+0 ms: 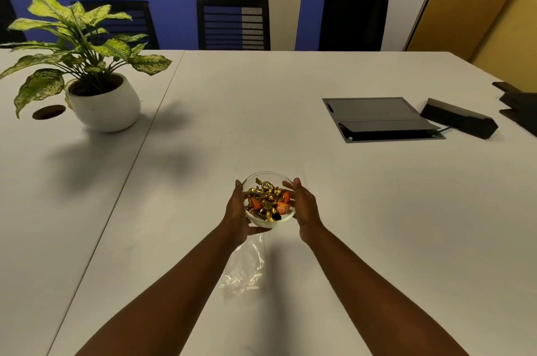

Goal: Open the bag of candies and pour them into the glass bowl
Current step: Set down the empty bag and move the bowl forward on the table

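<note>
Head-worn view, forward-down over table (377, 210)

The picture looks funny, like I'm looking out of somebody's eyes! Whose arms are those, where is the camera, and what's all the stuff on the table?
You guessed well. The camera sits on a person's head and looks forward and down, so the two arms reaching out are that person's own. No robot here, just bare hands.

The left hand and the right hand cup a small glass bowl from both sides. Inside it are candies in shiny gold and orange wrappers.

Just in front of the person, between the arms, a clear plastic bag lies flat on the white table. It looks empty, so the candies seem to be poured out already.

Farther away stand a potted plant on the left, a grey hatch set into the table on the right, and a dark box beside it. Black chairs wait behind the table.
</note>
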Motion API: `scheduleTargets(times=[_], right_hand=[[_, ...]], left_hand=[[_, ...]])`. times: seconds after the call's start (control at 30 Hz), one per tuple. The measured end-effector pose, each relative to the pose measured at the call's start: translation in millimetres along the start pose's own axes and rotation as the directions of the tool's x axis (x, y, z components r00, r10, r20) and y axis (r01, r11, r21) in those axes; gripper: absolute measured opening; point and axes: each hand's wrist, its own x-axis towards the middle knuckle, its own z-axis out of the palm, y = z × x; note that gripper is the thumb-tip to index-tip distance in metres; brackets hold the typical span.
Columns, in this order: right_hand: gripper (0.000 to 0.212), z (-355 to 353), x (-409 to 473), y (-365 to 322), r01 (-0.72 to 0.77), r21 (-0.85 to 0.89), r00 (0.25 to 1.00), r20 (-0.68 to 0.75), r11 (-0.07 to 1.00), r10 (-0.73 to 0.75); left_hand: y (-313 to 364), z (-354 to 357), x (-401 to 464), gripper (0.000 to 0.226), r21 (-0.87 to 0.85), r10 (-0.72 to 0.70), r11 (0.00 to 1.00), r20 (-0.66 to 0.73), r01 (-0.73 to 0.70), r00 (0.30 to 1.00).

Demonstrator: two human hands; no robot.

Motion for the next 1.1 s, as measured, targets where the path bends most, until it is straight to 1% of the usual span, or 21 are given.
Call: scheduleTargets(times=[0.03, 0.1, 0.17, 0.27, 0.4, 0.63, 0.83, 1.1], right_hand=[[0.046, 4, -1, 0, -0.003, 0.099, 1.000, 0.002, 0.995, 0.002], [0.047, 13, 0, -1, 0.009, 0.226, 1.000, -0.010, 0.974, -0.007], [0.047, 21, 1, -6, 0.033, 0.303, 0.999, -0.046, 0.953, -0.020], [0.046, 30, 9, -14, 0.067, 0.359, 0.994, -0.106, 0.931, -0.031], [0.045, 37, 25, -21, 0.078, 0.395, 0.993, -0.115, 0.916, -0.035], [0.043, 48, 64, -28, 0.075, 0.409, 0.990, -0.142, 0.909, -0.018], [0.042, 61, 110, -40, 0.063, 0.409, 0.988, -0.157, 0.910, 0.003], [0.041, 80, 189, -58, 0.056, 0.401, 0.987, -0.161, 0.914, 0.010]], left_hand=[[3, 2, 1, 0.063, -0.017, 0.006, 1.000, -0.004, -0.006, 1.000], [9, 6, 2, 0.062, -0.062, 0.017, 0.998, -0.012, -0.018, 1.000], [13, 12, 4, 0.063, -0.087, 0.035, 0.996, -0.025, -0.037, 0.999], [21, 21, 8, 0.064, -0.115, 0.058, 0.991, -0.053, -0.064, 0.997], [32, 28, 17, 0.061, -0.140, 0.078, 0.986, -0.093, -0.090, 0.993], [54, 32, 49, 0.063, -0.084, 0.077, 0.993, -0.106, -0.086, 0.991], [81, 37, 90, 0.065, -0.041, 0.072, 0.996, -0.108, -0.077, 0.992], [124, 45, 161, 0.064, -0.037, 0.082, 0.996, -0.118, -0.086, 0.990]])
